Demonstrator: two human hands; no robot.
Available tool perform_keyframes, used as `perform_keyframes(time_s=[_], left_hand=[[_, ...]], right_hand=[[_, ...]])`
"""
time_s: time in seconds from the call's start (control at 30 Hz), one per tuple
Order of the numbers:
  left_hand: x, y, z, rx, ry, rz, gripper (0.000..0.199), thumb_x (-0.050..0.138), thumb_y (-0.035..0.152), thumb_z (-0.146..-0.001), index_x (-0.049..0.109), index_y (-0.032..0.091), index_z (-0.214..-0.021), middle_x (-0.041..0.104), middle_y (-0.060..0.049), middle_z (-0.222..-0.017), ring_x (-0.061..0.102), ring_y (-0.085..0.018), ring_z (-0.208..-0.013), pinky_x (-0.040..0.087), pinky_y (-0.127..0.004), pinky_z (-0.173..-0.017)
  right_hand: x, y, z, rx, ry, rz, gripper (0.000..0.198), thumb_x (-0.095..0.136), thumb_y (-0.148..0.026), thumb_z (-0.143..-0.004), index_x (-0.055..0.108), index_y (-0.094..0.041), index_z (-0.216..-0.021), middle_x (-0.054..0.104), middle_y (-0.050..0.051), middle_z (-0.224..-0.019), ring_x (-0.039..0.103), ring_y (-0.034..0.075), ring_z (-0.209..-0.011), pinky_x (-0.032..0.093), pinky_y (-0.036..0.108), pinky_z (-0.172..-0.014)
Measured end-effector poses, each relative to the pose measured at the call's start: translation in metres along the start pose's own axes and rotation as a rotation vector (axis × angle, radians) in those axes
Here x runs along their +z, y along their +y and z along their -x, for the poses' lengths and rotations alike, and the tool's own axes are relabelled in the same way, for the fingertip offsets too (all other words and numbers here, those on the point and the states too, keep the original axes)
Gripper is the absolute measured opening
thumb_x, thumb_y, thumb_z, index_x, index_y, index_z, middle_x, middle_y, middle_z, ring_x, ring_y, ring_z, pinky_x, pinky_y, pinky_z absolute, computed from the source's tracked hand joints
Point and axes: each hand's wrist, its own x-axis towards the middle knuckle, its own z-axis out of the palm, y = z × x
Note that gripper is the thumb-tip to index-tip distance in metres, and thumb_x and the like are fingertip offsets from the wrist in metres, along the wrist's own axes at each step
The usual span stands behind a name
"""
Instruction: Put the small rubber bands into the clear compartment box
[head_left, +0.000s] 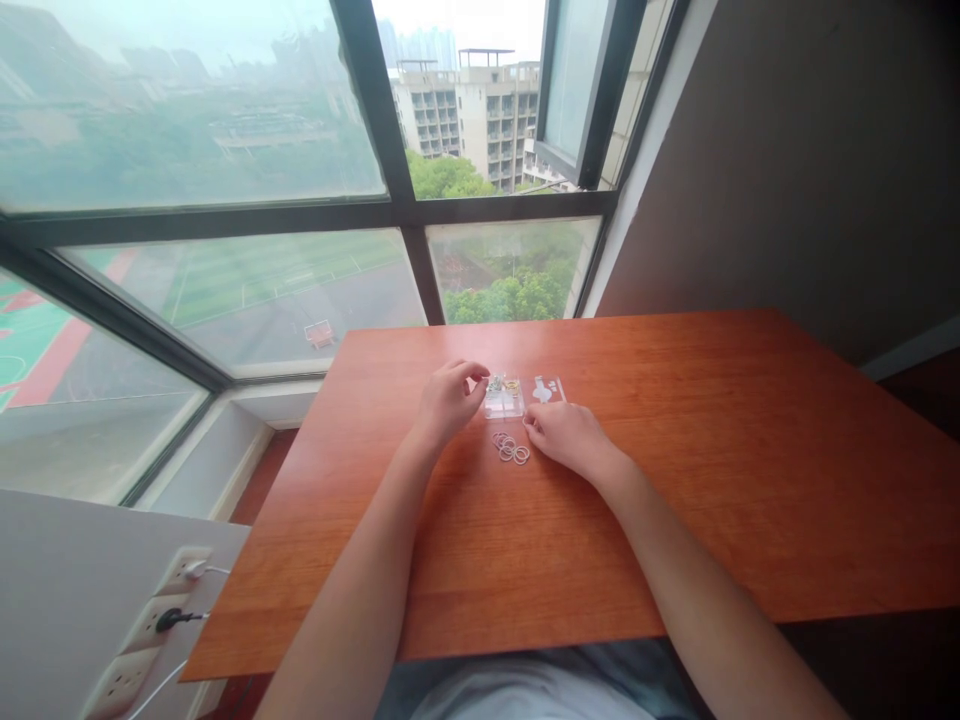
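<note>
Flanking a small clear box (501,409) on the reddish-brown counter (750,430), the person's two hands sat close together, nearer the counter's far edge than its near edge. The box lay closer to the far left corner than to the far right one, with tiny greenish pieces (495,383) and yellowish pieces (512,384) in the part toward the far edge.

The left hand (454,398) was at the box's left side, its fingers bent and the gap to the thumb narrow; whether it held anything, I could not tell. The right hand (566,435) was low by the box's right near corner, its fingers curled in; what lay between its fingertips was too small to make out.

Between the box and the counter's near edge lay a loose cluster of pale rings (510,448), some overlapping. Just beyond the right hand, toward the far edge, were some flat whitish pieces (543,390).
</note>
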Motion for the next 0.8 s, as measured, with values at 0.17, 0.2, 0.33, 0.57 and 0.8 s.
perform_keyframes(time_s=[0.17, 0.2, 0.33, 0.57, 0.8], left_hand=[[0.002, 0.001, 0.001, -0.004, -0.013, 0.005, 0.011, 0.056, 0.021, -0.082, 0.066, 0.021, -0.086, 0.065, 0.000, -0.081, 0.052, -0.011, -0.062, 0.041, -0.024, -0.062], [0.002, 0.001, 0.001, -0.004, -0.016, 0.006, 0.011, 0.056, 0.021, -0.082, 0.066, 0.020, -0.086, 0.065, 0.000, -0.081, 0.053, -0.011, -0.062, 0.041, -0.024, -0.062], [0.003, 0.000, 0.000, 0.002, -0.023, 0.016, 0.012, 0.056, 0.019, -0.081, 0.067, 0.020, -0.086, 0.065, -0.001, -0.082, 0.053, -0.011, -0.062, 0.042, -0.024, -0.062], [0.007, 0.001, 0.000, 0.023, -0.034, 0.099, 0.013, 0.056, 0.019, -0.080, 0.067, 0.019, -0.088, 0.066, -0.002, -0.082, 0.054, -0.011, -0.064, 0.044, -0.023, -0.061], [0.013, 0.016, 0.003, 0.080, -0.157, 0.306, 0.017, 0.057, 0.017, -0.080, 0.068, 0.017, -0.093, 0.067, -0.004, -0.085, 0.056, -0.010, -0.066, 0.046, -0.021, -0.059]], right_hand=[[0.001, -0.002, -0.001, 0.016, -0.017, 0.031, 0.025, 0.043, -0.031, -0.089, 0.065, -0.022, -0.099, 0.069, 0.009, -0.095, 0.064, 0.023, -0.089, 0.044, 0.031, -0.074], [0.001, -0.002, -0.001, 0.019, -0.016, 0.032, 0.025, 0.043, -0.031, -0.089, 0.065, -0.022, -0.099, 0.069, 0.009, -0.096, 0.064, 0.023, -0.089, 0.044, 0.031, -0.074], [0.003, 0.001, -0.002, 0.037, 0.020, -0.015, 0.022, 0.047, -0.030, -0.086, 0.066, -0.024, -0.095, 0.069, 0.007, -0.093, 0.063, 0.022, -0.085, 0.042, 0.030, -0.071], [0.005, 0.009, -0.005, 0.006, 0.272, -0.522, 0.013, 0.056, -0.029, -0.078, 0.066, -0.021, -0.082, 0.063, -0.001, -0.065, 0.055, 0.013, -0.061, 0.037, 0.023, -0.059], [0.007, 0.014, -0.010, -0.025, 0.356, -0.984, 0.021, 0.060, -0.036, -0.075, 0.063, -0.016, -0.079, 0.045, -0.006, -0.054, 0.038, 0.008, -0.051, 0.030, 0.022, -0.051]])
